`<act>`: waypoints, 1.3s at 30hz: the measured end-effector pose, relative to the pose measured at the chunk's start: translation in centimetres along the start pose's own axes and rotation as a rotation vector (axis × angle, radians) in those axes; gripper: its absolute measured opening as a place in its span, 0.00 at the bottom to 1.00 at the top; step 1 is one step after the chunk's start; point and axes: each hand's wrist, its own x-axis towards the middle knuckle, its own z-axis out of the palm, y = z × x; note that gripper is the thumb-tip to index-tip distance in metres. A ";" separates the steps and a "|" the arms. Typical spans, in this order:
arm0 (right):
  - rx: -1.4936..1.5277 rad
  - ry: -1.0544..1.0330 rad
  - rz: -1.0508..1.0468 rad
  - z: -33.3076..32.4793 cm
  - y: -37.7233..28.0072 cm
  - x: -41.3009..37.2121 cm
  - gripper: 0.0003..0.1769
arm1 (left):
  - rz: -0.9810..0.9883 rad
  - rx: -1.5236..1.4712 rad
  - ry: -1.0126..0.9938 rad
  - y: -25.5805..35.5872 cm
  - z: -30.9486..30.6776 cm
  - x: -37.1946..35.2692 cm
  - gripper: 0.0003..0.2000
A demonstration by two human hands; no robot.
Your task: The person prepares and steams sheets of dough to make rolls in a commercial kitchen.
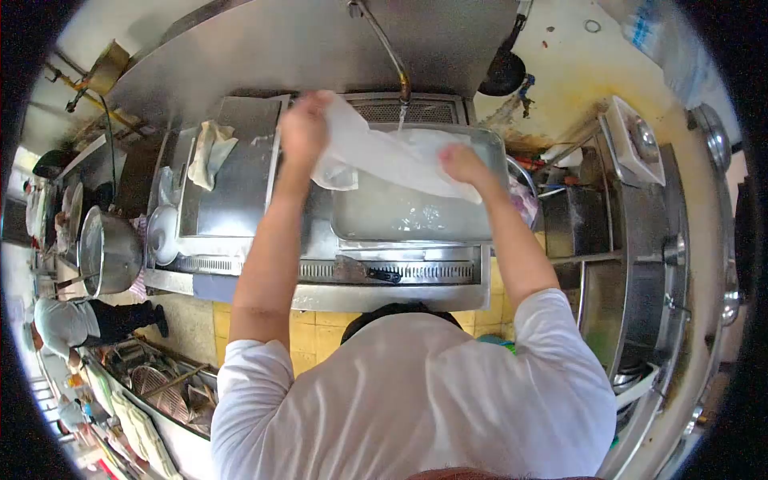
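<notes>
A white cloth or sheet (376, 156) is stretched between my two hands over a large metal tray (416, 234) of cloudy water. My left hand (306, 128) is closed on its upper left end, beyond the tray's left edge. Over the right part of the tray, my right hand (464, 163) is closed on the other end; both hands are slightly blurred. Behind the sheet, a faucet (398, 68) runs a thin stream of water down near the tray's back edge.
A cleaver (352, 270) with a dark handle lies on the front ledge. A crumpled cloth (211, 155) rests on the steel counter (232, 204) at left. Farther left are a big pot (112, 250) and another person (68, 324). Metal shelving (648, 240) stands at right.
</notes>
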 end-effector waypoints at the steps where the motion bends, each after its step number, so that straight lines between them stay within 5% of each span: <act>1: 0.207 0.113 -0.050 -0.1 -4.2 1.7 0.12 | 0.207 -0.080 0.051 -0.1 2.4 -1.6 0.10; 3: 0.718 0.234 -0.156 -1.2 -13.7 3.2 0.11 | 0.350 -0.023 -0.073 4.0 3.3 -4.2 0.10; 6: 0.532 -0.074 -0.023 -0.5 -15.5 3.1 0.11 | 0.269 -0.086 0.032 5.5 0.0 -2.8 0.07; 10: 0.094 0.044 0.046 3.2 0.9 2.9 0.14 | 0.094 -0.273 0.293 2.5 -7.2 0.3 0.08; 13: -0.063 -0.166 0.117 -1.5 -2.9 2.2 0.13 | 0.049 -0.018 0.197 1.7 -5.2 -1.5 0.07; 15: 0.353 0.130 -0.174 -0.9 -9.2 3.7 0.14 | 0.227 -0.012 0.137 3.5 -0.9 -4.0 0.05; 17: 0.581 0.155 -0.212 -2.1 -16.7 3.2 0.16 | 0.289 -0.016 0.018 7.1 0.8 -5.0 0.07; 18: 0.583 0.160 -0.207 -1.8 -16.1 3.3 0.16 | 0.295 -0.053 0.051 7.3 0.2 -4.4 0.06; 20: 0.443 -0.174 -0.098 0.9 -13.8 3.9 0.18 | 0.225 -0.065 0.148 6.7 -3.1 -1.8 0.08; 22: -0.097 0.074 -0.060 4.0 -5.0 3.6 0.18 | 0.091 -0.210 0.314 5.4 -7.6 0.5 0.08; 24: 0.050 -0.082 0.117 2.4 1.1 2.6 0.16 | 0.088 -0.144 0.309 3.5 -7.7 0.4 0.08; 27: 0.181 -0.050 0.032 0.0 -2.7 3.3 0.14 | 0.277 -0.028 0.264 3.1 -3.2 -2.3 0.07; 29: 0.645 0.143 -0.221 -1.4 -11.5 3.7 0.13 | 0.379 -0.083 0.092 5.3 0.3 -4.8 0.10; 31: 0.637 0.123 -0.128 -1.1 -16.3 3.3 0.12 | 0.366 -0.024 -0.004 7.4 1.1 -5.0 0.10; 34: 0.407 -0.004 -0.147 0.5 -12.3 2.2 0.11 | 0.273 -0.097 0.184 6.5 -4.9 -2.0 0.06; 37: 0.121 0.169 -0.122 1.4 -1.2 2.0 0.11 | 0.141 -0.094 0.256 4.2 -7.8 -1.0 0.08; 39: -0.079 -0.066 0.018 -0.4 -0.4 1.7 0.16 | 0.156 -0.018 0.217 2.6 -6.0 -2.2 0.09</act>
